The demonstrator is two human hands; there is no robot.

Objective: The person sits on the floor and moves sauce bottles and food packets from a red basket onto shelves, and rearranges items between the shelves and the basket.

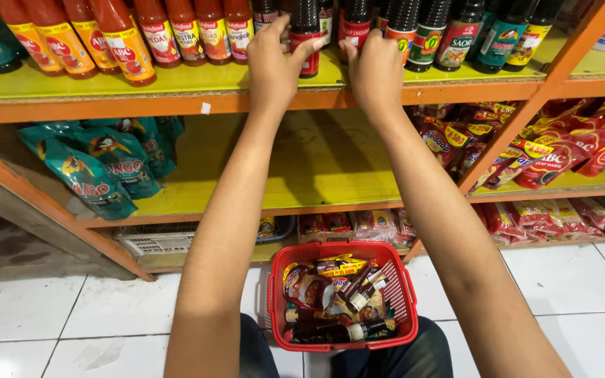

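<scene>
Both arms are stretched up to the top shelf (176,82), a yellow board edged in orange. The left hand (273,66) is closed around a dark bottle (307,35) standing at the front of that shelf: the fingers are curled behind it and the thumb is laid across its red label. The right hand (376,70) is set just right of that bottle, knuckles toward the camera, its fingers bent over in front of the next dark bottles (404,28); whether anything is gripped by it cannot be told, since the fingertips are hidden behind the hand.

Left of the held bottle, a row of red sauce bottles (127,42) is lined along the same shelf. Right of it, more dark bottles with green and red labels (481,35) are ranged toward an orange upright (526,112).

Below the top shelf, at the left, teal pouches (99,168) are stacked; the middle of that lower board is bare yellow. At the right, beyond the upright, red sachets (561,157) are heaped. One level further down, a white crate (155,241) and more red packets (379,225) are seen.

Directly beneath the hands, well below the top shelf, a red basket (404,294) is rested on the person's lap above white floor tiles (36,315). It is filled with dark bottles and sauce pouches lying on their sides.
</scene>
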